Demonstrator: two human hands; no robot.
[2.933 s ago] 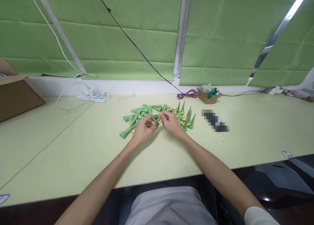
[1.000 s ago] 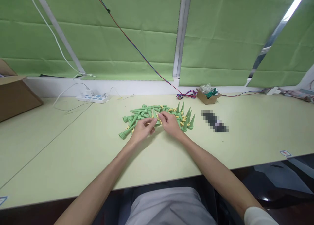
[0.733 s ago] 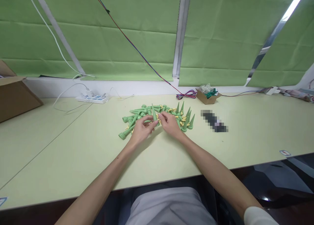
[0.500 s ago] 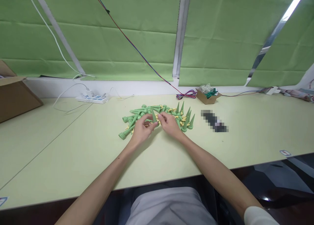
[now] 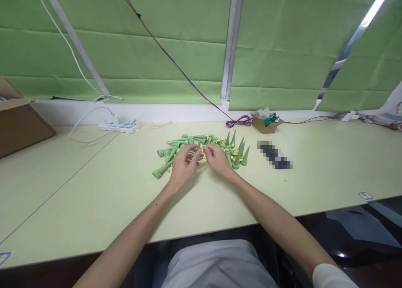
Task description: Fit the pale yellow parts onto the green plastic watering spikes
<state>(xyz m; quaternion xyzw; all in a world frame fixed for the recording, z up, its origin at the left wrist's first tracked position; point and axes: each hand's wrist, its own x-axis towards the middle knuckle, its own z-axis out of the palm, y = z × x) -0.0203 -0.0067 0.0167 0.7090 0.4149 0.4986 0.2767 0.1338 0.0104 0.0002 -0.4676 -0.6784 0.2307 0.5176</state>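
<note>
My left hand (image 5: 183, 163) is closed around a green plant watering spike (image 5: 199, 146), whose pointed tip sticks up above the thumb. Right beside it, the fingers of my right hand (image 5: 217, 159) are pinched together at the spike's side. Small yellow bits show by these fingertips, but what they grip is hidden. Around and behind both hands lies a pile of green watering spikes (image 5: 179, 143) with small yellow valve pieces (image 5: 233, 158) among them. Several green spikes (image 5: 240, 152) stand point up at the right of the pile.
A small cardboard box (image 5: 265, 126) with plastic bags stands at the back right, near a coiled red-and-blue cable (image 5: 239, 121). A pixelated dark object (image 5: 274, 155) lies right of the pile. Left are a white power strip (image 5: 121, 127) and a large cardboard box (image 5: 27, 127).
The spike in my left hand has sunk lower and now shows less above the fingers. My left hand has shifted and turned slightly; my right hand stays almost in place.
</note>
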